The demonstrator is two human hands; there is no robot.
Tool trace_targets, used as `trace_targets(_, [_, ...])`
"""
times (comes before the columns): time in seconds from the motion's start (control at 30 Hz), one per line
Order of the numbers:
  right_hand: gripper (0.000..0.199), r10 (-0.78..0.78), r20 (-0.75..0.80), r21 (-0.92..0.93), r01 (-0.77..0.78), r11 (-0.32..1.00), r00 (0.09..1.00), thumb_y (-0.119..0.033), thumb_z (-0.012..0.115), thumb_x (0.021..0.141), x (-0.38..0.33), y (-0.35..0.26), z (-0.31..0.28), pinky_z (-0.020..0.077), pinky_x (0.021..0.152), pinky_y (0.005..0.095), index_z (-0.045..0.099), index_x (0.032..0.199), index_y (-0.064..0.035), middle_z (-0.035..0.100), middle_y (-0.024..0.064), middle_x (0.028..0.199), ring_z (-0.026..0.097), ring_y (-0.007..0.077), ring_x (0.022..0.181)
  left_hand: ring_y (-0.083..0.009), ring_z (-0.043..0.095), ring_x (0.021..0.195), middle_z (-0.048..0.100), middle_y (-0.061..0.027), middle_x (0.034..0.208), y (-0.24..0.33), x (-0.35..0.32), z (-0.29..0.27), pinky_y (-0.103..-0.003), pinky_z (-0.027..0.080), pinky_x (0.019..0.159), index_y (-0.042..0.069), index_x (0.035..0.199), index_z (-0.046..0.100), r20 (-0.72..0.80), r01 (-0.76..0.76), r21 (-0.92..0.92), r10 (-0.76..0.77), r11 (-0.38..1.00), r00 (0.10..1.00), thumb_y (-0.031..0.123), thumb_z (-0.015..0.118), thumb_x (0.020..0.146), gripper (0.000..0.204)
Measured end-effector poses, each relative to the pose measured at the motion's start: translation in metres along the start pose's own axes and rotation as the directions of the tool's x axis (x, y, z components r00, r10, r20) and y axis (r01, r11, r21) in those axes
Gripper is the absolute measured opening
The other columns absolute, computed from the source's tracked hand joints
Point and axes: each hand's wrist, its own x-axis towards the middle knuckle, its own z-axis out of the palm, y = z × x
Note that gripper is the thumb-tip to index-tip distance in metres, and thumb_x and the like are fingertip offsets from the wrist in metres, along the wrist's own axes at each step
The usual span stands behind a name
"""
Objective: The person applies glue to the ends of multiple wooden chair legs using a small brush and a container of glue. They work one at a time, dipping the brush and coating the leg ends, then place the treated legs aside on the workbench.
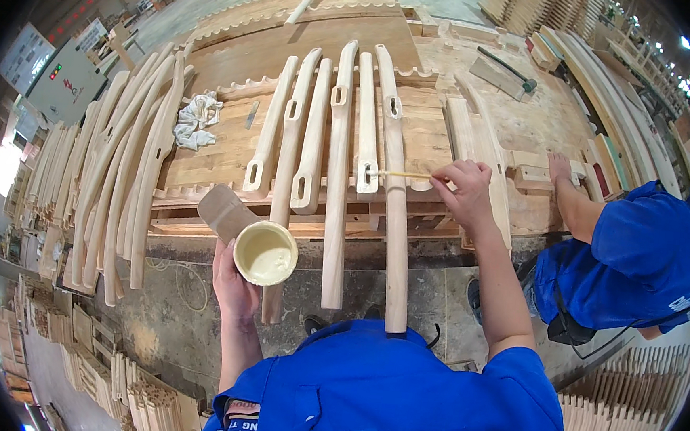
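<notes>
Stick in right hand touches slotted rail; left hand holds cup.

Bright even workshop light, glaring ceiling lamps at upper left and upper right, soft shadows, sharp centre — strong fisheye bending, black vignette at corners.

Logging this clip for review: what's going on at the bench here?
A person in a blue shirt stands at a wooden workbench with six pale slotted wooden pieces laid side by side. The left hand holds a small cup of creamy liquid, probably glue. The right hand holds a thin stick, its tip at the slot of one wooden piece. A co-worker in blue leans on the bench at the right. Curved wooden parts lie stacked at the left.
</notes>
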Motion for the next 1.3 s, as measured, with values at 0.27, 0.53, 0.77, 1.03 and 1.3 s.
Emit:
trace_targets(0.27, [0.007,0.003,-0.136,0.042,0.003,0.999,0.991,-0.02,0.07,0.078,0.0,-0.001,0.005,0.0308,0.087,0.0387,0.066,0.08,-0.0156,0.059,-0.0011,0.078,0.054,0.0192,0.082,-0.0198,0.059,0.108,0.057,-0.0099,0.118,0.003,0.001,0.001,-0.033,0.049,0.091,0.002,0.132,0.043,-0.068,0.025,-0.013,-0.025,1.0,0.997,0.017,0.033,0.1,0.037])
trace_targets(0.53, [0.006,-0.093,-0.114,0.0,0.093,0.996,0.989,-0.016,0.071,0.077,-0.011,-0.015,0.003,0.0306,0.084,0.0375,0.066,0.081,-0.0132,0.059,0.0005,0.08,0.055,0.019,0.081,-0.0192,0.06,0.106,0.058,-0.0097,0.117,0.003,0.001,0.005,-0.033,0.05,0.09,0.002,0.129,0.045,-0.045,0.01,-0.018,-0.011,1.0,0.999,0.016,0.034,0.1,0.035])
trace_targets(0.77, [0.006,0.047,-0.079,-0.009,-0.048,0.999,0.996,-0.022,0.068,0.08,0.007,-0.013,0.011,0.03,0.086,0.0386,0.065,0.081,-0.0159,0.059,-0.0011,0.078,0.055,0.0186,0.081,-0.0197,0.06,0.107,0.058,-0.01,0.118,0.005,0.002,0.008,-0.033,0.049,0.09,0.001,0.131,0.044,-0.033,0.01,-0.022,-0.01,1.0,0.999,0.014,0.034,0.1,0.035])
trace_targets(1.03, [0.006,0.001,-0.085,0.015,0.001,1.0,0.996,-0.015,0.067,0.078,0.006,-0.019,0.008,0.0456,0.065,0.0364,0.064,0.083,-0.0144,0.058,0.002,0.079,0.058,0.0222,0.075,-0.0194,0.059,0.108,0.058,-0.0099,0.118,0.004,0.0,0.01,-0.033,0.049,0.091,0.0,0.13,0.045,-0.06,0.008,-0.039,-0.01,0.999,0.998,0.015,0.033,0.1,0.035])
trace_targets(1.3, [0.008,-0.184,-0.066,0.1,0.19,0.977,0.981,-0.009,0.068,0.075,-0.016,-0.021,-0.01,0.0486,0.059,0.0357,0.063,0.08,-0.0098,0.058,0.0055,0.078,0.06,0.0244,0.07,-0.0199,0.058,0.108,0.056,-0.0119,0.118,0.002,-0.001,0.01,-0.034,0.047,0.094,0.001,0.132,0.041,-0.029,0.002,-0.044,-0.003,0.999,1.0,0.014,0.037,0.099,0.036])
